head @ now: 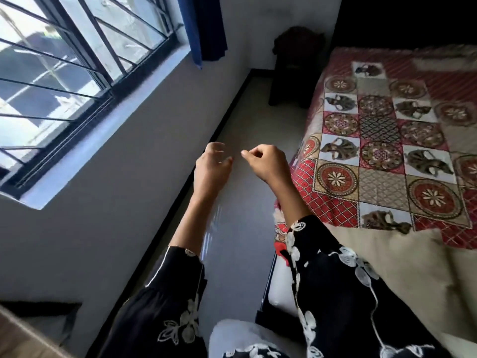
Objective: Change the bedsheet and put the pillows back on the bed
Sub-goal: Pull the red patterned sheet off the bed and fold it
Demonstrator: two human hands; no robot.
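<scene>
Window (51, 73) upper left; curtain (204, 27) top centre; bed (280, 288) right, red patchwork sheet (387, 151), beige cover (387, 267) lower right; left hand (212, 166) loosely curled, right hand (267, 164) fisted, both empty

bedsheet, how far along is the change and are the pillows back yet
Done: a patterned bedsheet lies spread flat at the far end; old or new, I cannot tell. In hand: nothing; the left hand and right hand hover empty over the floor beside it. Left: beige cloth at the near end lies uncovered, and no pillow clearly shows on top.
</scene>
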